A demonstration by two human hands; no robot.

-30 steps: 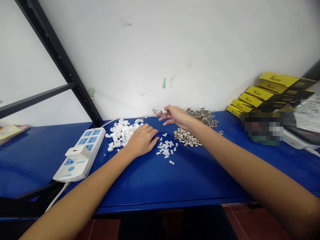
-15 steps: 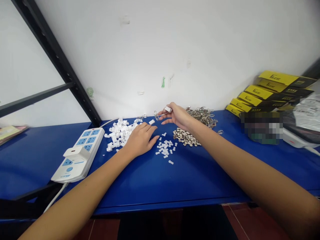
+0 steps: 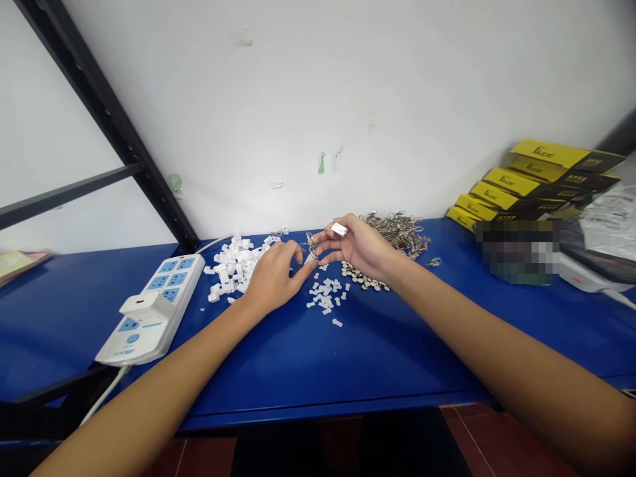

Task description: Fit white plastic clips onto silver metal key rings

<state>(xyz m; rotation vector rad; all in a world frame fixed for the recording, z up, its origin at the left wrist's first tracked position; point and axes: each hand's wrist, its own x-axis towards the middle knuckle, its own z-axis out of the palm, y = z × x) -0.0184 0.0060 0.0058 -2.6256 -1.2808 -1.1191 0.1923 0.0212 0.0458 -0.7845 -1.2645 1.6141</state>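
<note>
My right hand [image 3: 360, 245] is closed round a small white plastic block [image 3: 338, 229], its fingers curled toward the left. A metal key ring with a clasp [image 3: 312, 245] dangles between my two hands, by the right fingertips. My left hand [image 3: 275, 271] meets it there, thumb and forefinger pinched at the metal; the exact contact is partly hidden. Beside the left hand lies a heap of white plastic pieces [image 3: 233, 265]. Small flat white tabs [image 3: 328, 295] are scattered below the hands. Round coin-like discs [image 3: 365, 277] and a pile of metal key rings [image 3: 400, 232] sit behind the right forearm.
A white power strip [image 3: 154, 311] with a plugged-in adapter lies at left on the blue table [image 3: 318, 371]. Black shelf posts [image 3: 109, 106] rise there. Yellow and black boxes [image 3: 517, 185] are stacked at right. The wall [image 3: 298, 99] stands close behind.
My left hand has moved up and right to the hanging metal key ring. My right hand has lowered slightly with the white block. A loose white block by my left fingers is out of sight.
</note>
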